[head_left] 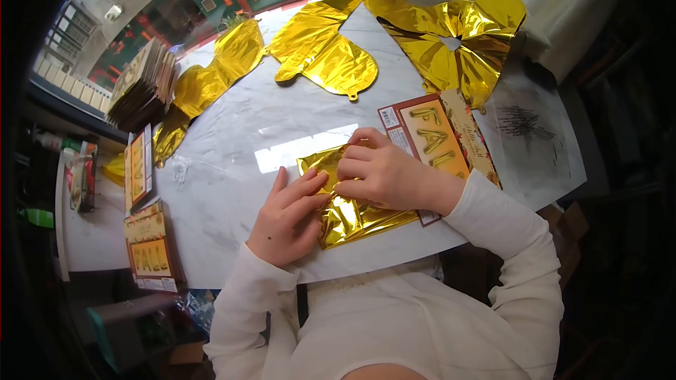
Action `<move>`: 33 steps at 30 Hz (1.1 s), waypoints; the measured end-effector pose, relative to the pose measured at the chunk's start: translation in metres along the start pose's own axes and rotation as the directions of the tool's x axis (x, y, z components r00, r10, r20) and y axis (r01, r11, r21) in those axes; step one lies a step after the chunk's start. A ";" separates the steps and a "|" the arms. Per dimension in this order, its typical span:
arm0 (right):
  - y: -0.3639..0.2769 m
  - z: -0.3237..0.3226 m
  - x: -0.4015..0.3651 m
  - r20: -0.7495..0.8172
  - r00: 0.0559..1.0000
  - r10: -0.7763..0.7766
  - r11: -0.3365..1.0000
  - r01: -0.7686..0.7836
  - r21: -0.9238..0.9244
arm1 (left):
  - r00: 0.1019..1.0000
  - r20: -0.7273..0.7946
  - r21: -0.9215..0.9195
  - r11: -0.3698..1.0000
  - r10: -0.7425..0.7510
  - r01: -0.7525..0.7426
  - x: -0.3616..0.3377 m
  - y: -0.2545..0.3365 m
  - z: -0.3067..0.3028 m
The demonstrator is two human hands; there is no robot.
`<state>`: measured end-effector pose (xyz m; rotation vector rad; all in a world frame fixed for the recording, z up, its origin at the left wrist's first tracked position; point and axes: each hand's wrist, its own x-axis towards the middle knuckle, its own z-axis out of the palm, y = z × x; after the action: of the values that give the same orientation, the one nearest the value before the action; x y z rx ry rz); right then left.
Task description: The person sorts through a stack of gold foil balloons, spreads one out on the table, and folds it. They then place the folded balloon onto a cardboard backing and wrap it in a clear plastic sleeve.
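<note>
A folded gold foil balloon lies flat near the front edge of the table, creased and shiny. Resting on its left side, my left hand has its fingers stretched out and slightly apart. My right hand is over the upper part of the same foil, its fingers bent and closed on it; the fingertips are partly hidden. Just right of the foil, partly under my right forearm, lies a printed card packet reading "FALL".
Spread foil letter balloons lie along the far side of the marble-patterned table. A tall stack of packets stands at the far left, with another packet pile at the left edge. Thin dark sticks lie at right.
</note>
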<state>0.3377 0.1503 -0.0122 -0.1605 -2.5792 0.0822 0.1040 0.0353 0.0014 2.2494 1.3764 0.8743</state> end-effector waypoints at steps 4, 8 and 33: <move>0.000 -0.002 -0.001 0.005 1.000 -0.007 1.000 0.007 -0.002 | 0.999 -0.021 0.029 0.999 0.039 -0.038 -0.008 -0.006 -0.007; 0.000 -0.002 -0.001 0.026 1.000 -0.006 1.000 0.006 -0.005 | 0.997 -0.023 0.098 0.993 0.067 -0.065 -0.014 -0.011 -0.015; -0.003 -0.004 0.005 -0.008 1.000 -0.030 0.999 0.030 0.029 | 0.962 0.126 0.115 0.960 0.242 -0.257 0.007 -0.005 -0.007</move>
<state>0.3352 0.1479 -0.0059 -0.1111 -2.5708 0.1072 0.0976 0.0434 0.0059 2.5722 1.1466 0.7412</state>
